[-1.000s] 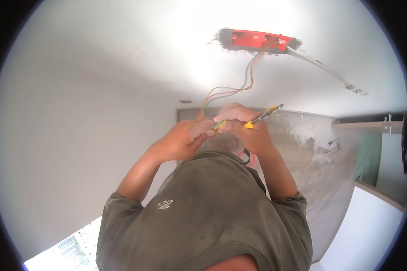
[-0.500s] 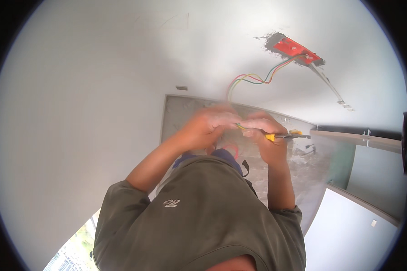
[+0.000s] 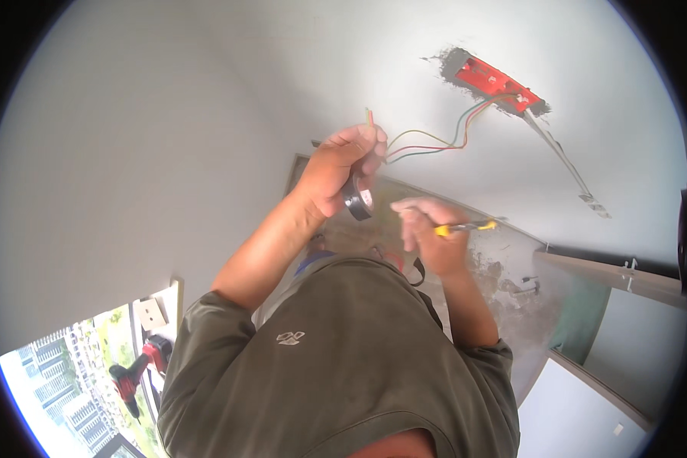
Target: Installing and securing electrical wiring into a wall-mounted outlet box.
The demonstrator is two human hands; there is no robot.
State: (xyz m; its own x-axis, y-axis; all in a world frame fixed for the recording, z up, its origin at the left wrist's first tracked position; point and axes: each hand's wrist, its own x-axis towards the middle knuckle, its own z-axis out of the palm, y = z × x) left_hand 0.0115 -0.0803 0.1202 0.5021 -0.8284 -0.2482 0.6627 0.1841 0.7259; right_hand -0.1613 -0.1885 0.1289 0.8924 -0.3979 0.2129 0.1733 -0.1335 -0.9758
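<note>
My left hand is raised, its fingers closed on the thin red, green and yellow wires, whose ends poke up above the fingertips. A roll of black electrical tape hangs from the same hand, below the fingers. To the right and lower, my right hand is apart from the wires. Yellow-handled pliers lie across its palm, gripped by the folded fingers; part of the handles is hidden. The wires run from a red wall box with grey patching around it.
A pale conduit runs down the wall from the box. At the lower left, a red and black power drill sits by a window, near a white socket plate. Cabinet panels stand at the right. The floor is dusty.
My hands have parted: the left has risen with the wire ends, and the tape roll shows in it. The right has pulled slightly down, keeping the pliers. The drill has come into view.
</note>
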